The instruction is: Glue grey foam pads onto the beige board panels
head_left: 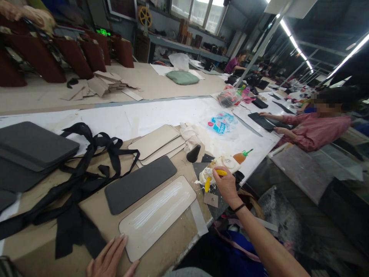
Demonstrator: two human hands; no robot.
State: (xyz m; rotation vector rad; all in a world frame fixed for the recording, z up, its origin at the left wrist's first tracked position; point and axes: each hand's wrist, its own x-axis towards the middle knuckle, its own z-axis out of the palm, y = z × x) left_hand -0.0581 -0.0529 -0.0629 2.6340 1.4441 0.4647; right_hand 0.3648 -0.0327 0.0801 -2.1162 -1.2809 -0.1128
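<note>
A beige rounded panel with whitish wet streaks lies on the brown work surface. My left hand rests at its lower left corner, fingers apart, fingertips on the edge. At the right, my right hand is closed around a yellow-handled tool, over a glue-crusted white container; the tool's tip is hidden there. A dark grey rounded panel lies just beyond the streaked one. Behind it is a stack of beige panels.
Black strips tangle at the left beside dark panels. A black cone-shaped object stands near the container, with an orange bottle beyond. A person in pink works at the right; another person's hands are at upper left.
</note>
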